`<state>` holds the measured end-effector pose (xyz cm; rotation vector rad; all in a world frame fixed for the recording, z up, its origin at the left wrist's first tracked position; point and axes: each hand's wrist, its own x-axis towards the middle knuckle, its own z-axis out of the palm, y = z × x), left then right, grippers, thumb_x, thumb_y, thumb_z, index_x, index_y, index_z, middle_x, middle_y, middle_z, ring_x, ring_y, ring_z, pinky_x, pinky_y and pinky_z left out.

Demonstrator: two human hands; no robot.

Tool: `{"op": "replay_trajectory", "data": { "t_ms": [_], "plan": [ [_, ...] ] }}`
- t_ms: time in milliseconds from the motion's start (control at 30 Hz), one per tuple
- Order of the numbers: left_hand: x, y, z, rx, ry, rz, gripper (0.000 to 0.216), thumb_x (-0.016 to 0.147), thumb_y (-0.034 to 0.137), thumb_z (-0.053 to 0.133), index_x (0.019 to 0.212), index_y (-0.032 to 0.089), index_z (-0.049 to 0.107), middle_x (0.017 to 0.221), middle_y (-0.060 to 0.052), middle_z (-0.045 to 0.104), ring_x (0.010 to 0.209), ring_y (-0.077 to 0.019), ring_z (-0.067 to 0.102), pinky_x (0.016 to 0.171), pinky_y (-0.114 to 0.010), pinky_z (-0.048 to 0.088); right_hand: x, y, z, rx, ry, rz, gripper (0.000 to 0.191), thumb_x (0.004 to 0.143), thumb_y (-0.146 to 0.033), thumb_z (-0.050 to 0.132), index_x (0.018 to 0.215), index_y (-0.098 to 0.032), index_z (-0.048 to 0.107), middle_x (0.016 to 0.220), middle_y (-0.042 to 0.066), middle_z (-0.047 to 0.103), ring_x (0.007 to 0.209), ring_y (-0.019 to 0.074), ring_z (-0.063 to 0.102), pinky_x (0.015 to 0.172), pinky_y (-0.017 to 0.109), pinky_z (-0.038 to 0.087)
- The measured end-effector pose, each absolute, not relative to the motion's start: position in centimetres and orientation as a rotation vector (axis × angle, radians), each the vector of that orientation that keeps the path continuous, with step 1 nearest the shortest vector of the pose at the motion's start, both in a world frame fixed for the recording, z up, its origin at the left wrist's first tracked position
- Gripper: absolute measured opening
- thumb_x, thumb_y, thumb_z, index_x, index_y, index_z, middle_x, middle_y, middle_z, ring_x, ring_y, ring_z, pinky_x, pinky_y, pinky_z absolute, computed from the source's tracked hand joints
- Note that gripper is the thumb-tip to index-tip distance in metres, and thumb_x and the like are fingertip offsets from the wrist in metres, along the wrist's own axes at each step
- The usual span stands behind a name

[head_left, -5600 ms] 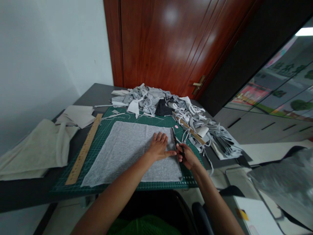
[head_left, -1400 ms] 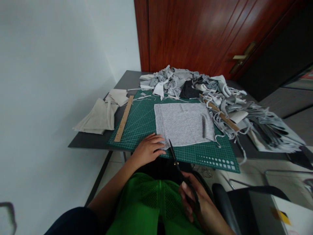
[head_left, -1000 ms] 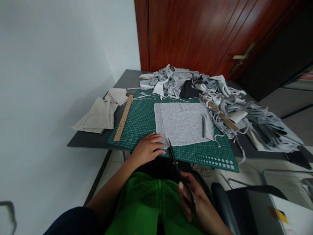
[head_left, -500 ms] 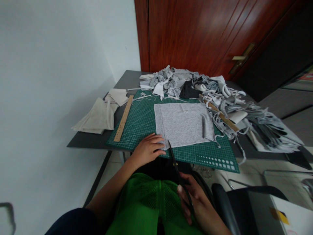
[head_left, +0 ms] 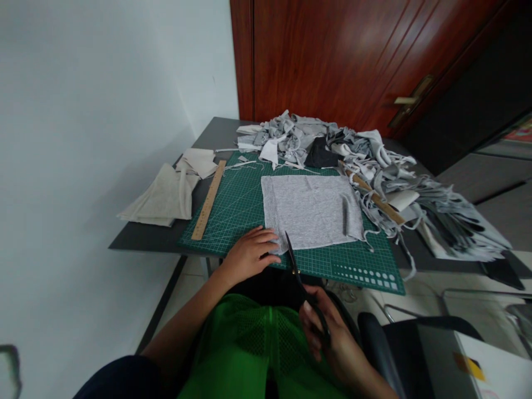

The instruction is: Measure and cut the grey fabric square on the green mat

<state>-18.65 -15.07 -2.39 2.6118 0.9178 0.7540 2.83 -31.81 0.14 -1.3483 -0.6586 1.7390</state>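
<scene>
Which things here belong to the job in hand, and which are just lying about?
In use:
scissors, in the right hand
gray cloth, partly under the left hand
cutting mat, beneath the cloth

Apparently just lying about:
wooden ruler, untouched on the mat
fabric scraps, heaped behind
beige cloth, left

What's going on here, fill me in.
The person's left hand lies over the near left corner of a light grey cloth on a green cutting mat. The right hand holds black scissors, their tip at the cloth's near edge; whether it touches is unclear. A wooden ruler lies to the left, and fabric scraps are heaped behind and to the right.
</scene>
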Motion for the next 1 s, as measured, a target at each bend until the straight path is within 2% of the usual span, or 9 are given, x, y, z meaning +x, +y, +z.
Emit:
{"op": "replay_trajectory", "data": {
  "t_ms": [200, 433, 633, 1000],
  "plan": [
    [-18.7, -14.9, -2.5, 2.607, 0.898, 0.788, 0.017, 0.096, 0.038, 0.075, 0.108, 0.026, 0.076, 0.128, -0.004, 0.074, 0.130, -0.0226, 0.065, 0.122, -0.046, 0.042, 2.6, -30.3, 0.6, -1.343, -0.684, 1.736, 0.071, 0.075, -0.070, 0.082, 0.120, -0.025, 0.051, 0.071, -0.011, 0.048, 0.044, 0.0039, 0.035, 0.035, 0.015, 0.030],
    [-18.7, -14.9, -2.4, 2.600, 0.886, 0.782, 0.016, 0.095, 0.035, 0.075, 0.108, 0.025, 0.077, 0.129, -0.004, 0.074, 0.129, -0.0226, 0.065, 0.122, -0.046, 0.041, 2.0, -28.7, 0.1, -1.325, -0.813, 1.688, 0.075, 0.080, -0.071, 0.077, 0.127, -0.022, 0.045, 0.072, -0.010, 0.051, 0.044, 0.0045, 0.038, 0.035, 0.016, 0.034],
    [-18.7, -14.9, -2.5, 2.616, 0.868, 0.808, 0.019, 0.092, 0.034, 0.080, 0.106, 0.023, 0.076, 0.127, -0.005, 0.075, 0.128, -0.0239, 0.066, 0.120, -0.047, 0.043, 1.4, -28.7, -0.2, -1.340, -0.861, 1.668, 0.075, 0.084, -0.074, 0.072, 0.130, -0.021, 0.044, 0.064, -0.012, 0.047, 0.043, 0.0064, 0.039, 0.035, 0.017, 0.036],
    [-18.8, -14.9, -2.7, 2.594, 0.883, 0.809, 0.015, 0.092, 0.033, 0.079, 0.104, 0.024, 0.079, 0.128, -0.005, 0.074, 0.128, -0.0235, 0.066, 0.121, -0.048, 0.043, 1.3, -28.9, 0.1, -1.333, -0.814, 1.671, 0.075, 0.082, -0.074, 0.074, 0.130, -0.022, 0.046, 0.072, -0.009, 0.052, 0.044, 0.0053, 0.041, 0.035, 0.017, 0.035]
  ]
}}
